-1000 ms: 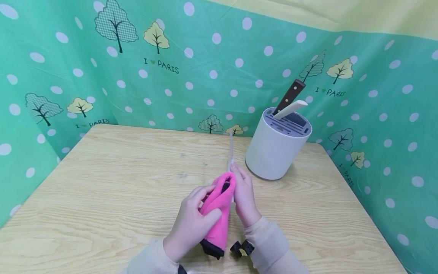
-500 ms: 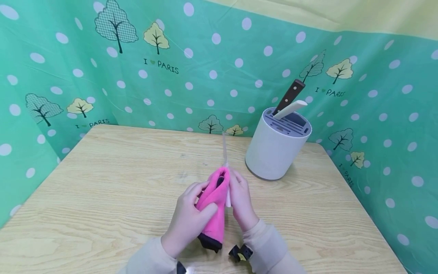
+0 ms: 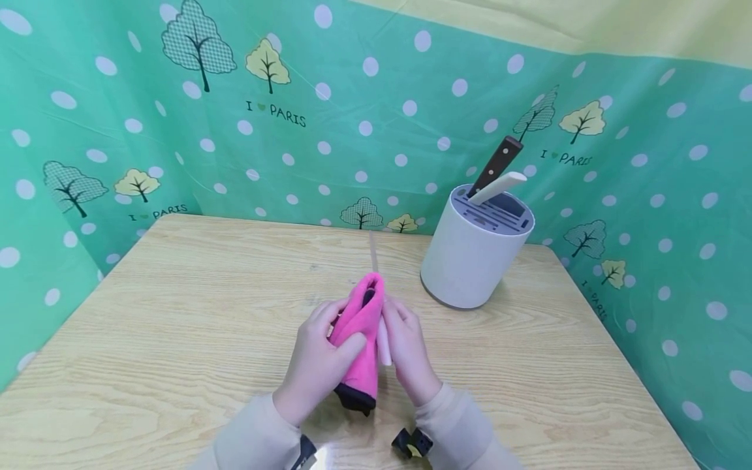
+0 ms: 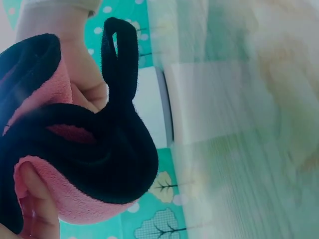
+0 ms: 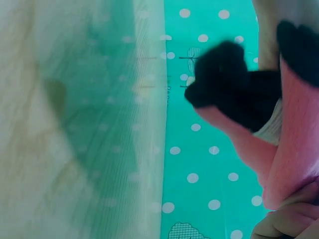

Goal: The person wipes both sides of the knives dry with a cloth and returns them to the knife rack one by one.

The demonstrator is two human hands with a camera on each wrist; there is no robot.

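A folded pink cloth [image 3: 364,326] with black trim is held in my left hand [image 3: 317,352], thumb on top of it. Beside the cloth lies the white handle of a knife [image 3: 384,343], whose thin blade [image 3: 373,251] points away from me. My right hand [image 3: 408,346] grips the knife handle against the cloth's right side; some of its fingers are hidden. In the left wrist view the cloth's black trim [image 4: 127,159] and hanging loop [image 4: 119,59] are close up. The right wrist view shows pink cloth [image 5: 299,149] above curled fingers [image 5: 294,216].
A white round knife block [image 3: 472,261] stands at the back right of the wooden table [image 3: 205,326]. A dark-handled knife [image 3: 498,163] and a white handle [image 3: 499,188] stick out of its top. A green dotted curtain [image 3: 329,150] hangs behind the table.
Both hands have moved left with the cloth and the knife. The blade tip has shifted left, and more of the white handle's end shows below the right hand.
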